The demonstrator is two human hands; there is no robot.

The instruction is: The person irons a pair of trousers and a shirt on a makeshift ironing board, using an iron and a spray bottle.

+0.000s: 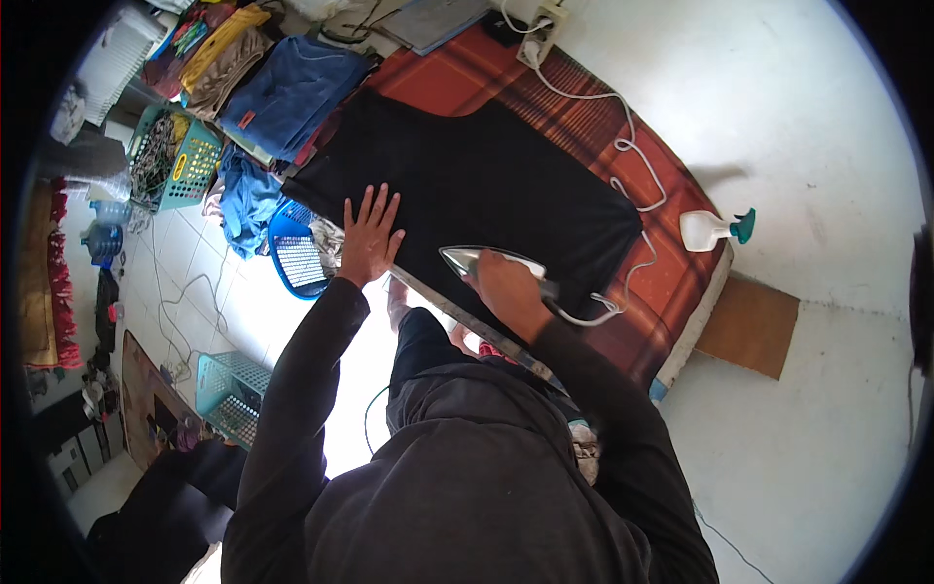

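A black garment (467,175) lies spread on a table covered with a red-orange patterned cloth (649,288). My right hand (511,288) grips the handle of an electric iron (461,257), whose tip points left over the garment's near part. The fingers of my left hand (372,232) are spread, palm down, on the garment's near left edge, with nothing held. From the back of the iron a white cord (620,296) loops along the right side of the cloth, partly hidden by the garment, and up towards a power strip (541,33).
A white spray bottle (704,231) with a green trigger lies at the right edge. Folded blue clothes (292,95) are stacked at the back left. A blue basket (292,255) stands just left of the table, with turquoise baskets (191,164) farther left. The white wall (803,146) bounds the right.
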